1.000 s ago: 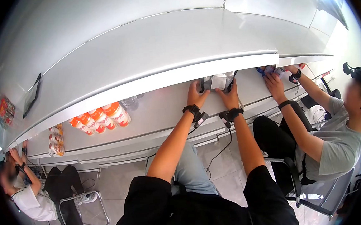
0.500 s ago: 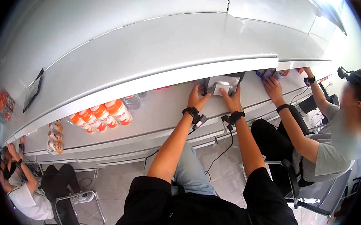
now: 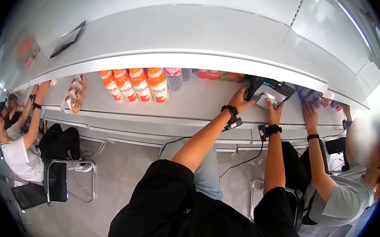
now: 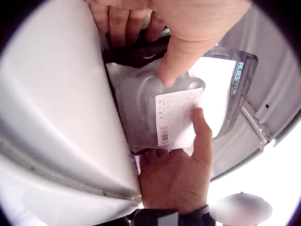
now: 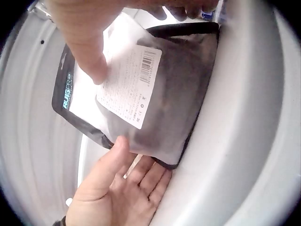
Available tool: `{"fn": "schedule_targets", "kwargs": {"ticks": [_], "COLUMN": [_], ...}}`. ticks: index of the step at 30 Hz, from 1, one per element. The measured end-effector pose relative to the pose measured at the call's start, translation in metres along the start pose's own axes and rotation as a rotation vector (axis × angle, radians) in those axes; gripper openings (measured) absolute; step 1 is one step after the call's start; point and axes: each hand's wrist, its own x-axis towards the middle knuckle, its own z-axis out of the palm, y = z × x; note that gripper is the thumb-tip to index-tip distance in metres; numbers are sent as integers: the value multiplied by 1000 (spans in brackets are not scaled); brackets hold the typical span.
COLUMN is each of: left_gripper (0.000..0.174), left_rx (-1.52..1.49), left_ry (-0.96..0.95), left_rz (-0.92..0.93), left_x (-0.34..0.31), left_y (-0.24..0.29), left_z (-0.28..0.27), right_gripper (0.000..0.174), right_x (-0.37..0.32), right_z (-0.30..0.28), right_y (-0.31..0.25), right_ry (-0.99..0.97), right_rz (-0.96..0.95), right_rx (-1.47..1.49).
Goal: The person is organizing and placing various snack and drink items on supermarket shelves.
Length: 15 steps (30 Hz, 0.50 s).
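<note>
Both hands hold a black-edged, silvery flat-bottomed pouch (image 3: 272, 91) on the lower shelf, just under the upper shelf's front lip. Its face carries a white barcode label (image 4: 176, 117) and the print RUIGPRO. At the pouch's left side, my left hand (image 3: 241, 101) has its thumb on the front and its fingers beneath, as the right wrist view shows. My right hand (image 3: 275, 111) grips the opposite side, thumb pressed on the label and fingers behind. The pouch leans back, and its contents are hidden.
Left along the lower shelf (image 3: 197, 102) stand several orange-capped bottles (image 3: 141, 85), clear bottles (image 3: 174, 79) and a red-green pack (image 3: 221, 75). Close on the right, another person's hand (image 3: 310, 116) touches blue packs (image 3: 309, 96). The upper shelf's lip (image 3: 194, 58) overhangs my hands.
The head view has swung, so the shelf and its goods appear shifted and tilted. More of the pouch's dark printed top shows now. Both hands keep their hold on it.
</note>
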Motion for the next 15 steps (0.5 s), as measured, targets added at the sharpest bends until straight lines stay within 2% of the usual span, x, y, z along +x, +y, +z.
{"fn": "schedule_targets", "kwargs": {"ticks": [2, 6, 9, 10, 13, 15], "left_gripper": [82, 82, 81, 77, 61, 47], "left_rx": [-7, -46, 8, 17, 47, 66], "left_ry": [-8, -13, -28, -14, 26, 53], "left_rz": [-36, 5, 6, 8, 13, 19], "left_x": [-4, -6, -7, -9, -10, -8], "left_y": [6, 2, -1, 0, 3, 3], "left_z": [-1, -1, 1, 1, 1, 3], "right_gripper": [84, 81, 85, 85, 85, 78], "right_x": [-5, 2, 3, 1, 5, 1], "right_z": [-5, -14, -17, -17, -18, -14], "right_y": [-2, 16, 18, 16, 21, 23], "right_ry": [-25, -23, -52, -46, -38, 107], "right_rz": [13, -34, 23, 73, 13, 29], "right_rx": [17, 13, 50, 71, 118, 178]}}
